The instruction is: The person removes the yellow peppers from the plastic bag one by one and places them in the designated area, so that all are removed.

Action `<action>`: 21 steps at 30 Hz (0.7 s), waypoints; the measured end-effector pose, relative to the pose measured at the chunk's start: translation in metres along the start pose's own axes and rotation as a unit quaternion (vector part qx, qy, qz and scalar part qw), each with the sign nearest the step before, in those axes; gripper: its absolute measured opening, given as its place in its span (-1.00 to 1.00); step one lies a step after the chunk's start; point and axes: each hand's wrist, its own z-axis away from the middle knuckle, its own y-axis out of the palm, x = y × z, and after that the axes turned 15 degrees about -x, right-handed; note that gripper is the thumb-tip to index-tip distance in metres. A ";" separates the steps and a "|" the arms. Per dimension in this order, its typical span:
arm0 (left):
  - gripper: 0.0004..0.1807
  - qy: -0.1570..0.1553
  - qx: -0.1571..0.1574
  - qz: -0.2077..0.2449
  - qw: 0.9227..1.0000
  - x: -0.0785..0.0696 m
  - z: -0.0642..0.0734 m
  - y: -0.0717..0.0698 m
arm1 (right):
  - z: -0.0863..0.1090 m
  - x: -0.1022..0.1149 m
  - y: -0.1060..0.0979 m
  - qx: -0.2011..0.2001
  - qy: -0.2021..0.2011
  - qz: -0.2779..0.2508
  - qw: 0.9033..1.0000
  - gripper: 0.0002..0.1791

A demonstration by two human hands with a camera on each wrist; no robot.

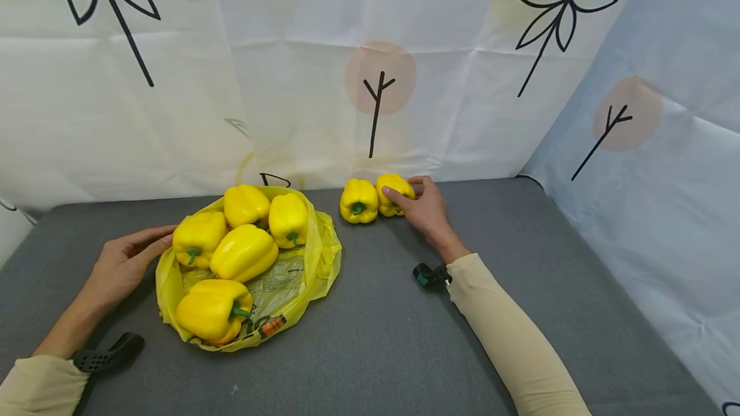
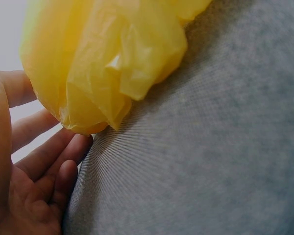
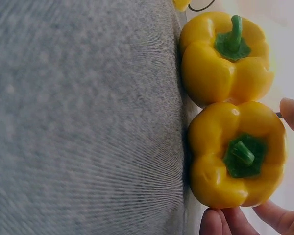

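Observation:
In the head view my right hand (image 1: 426, 210) is at a yellow bell pepper (image 1: 394, 194) on the table, thumb over its near side and fingers round its far right side. The right wrist view shows this pepper (image 3: 238, 155) with its green stem facing the camera, fingertips against its underside. A second yellow bell pepper (image 1: 358, 201) stands right beside it. On the left, my left hand (image 1: 124, 265) touches the outer side of a yellow plastic bag (image 1: 324, 255) with loosely extended fingers. Several yellow bell peppers (image 1: 245, 253) lie inside the open bag.
A grey cloth-covered table (image 1: 370, 339) carries everything. Behind it hangs a white patterned sheet (image 1: 300, 82), and another sheet (image 1: 682, 178) runs along the right side. Dark straps (image 1: 432, 276) sit at both wrists.

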 end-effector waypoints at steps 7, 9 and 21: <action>-0.47 0.000 -0.001 -0.001 1.000 0.000 0.000 0.000 | -0.001 0.004 -0.005 0.000 0.006 -0.005 1.000 -0.18; -0.47 0.002 -0.002 0.000 1.000 0.000 0.000 0.001 | -0.002 0.005 -0.006 -0.002 0.007 -0.007 1.000 -0.17; -0.47 0.001 -0.001 0.007 1.000 0.000 0.000 0.001 | 0.003 0.024 -0.021 -0.002 -0.037 -0.031 0.999 -0.15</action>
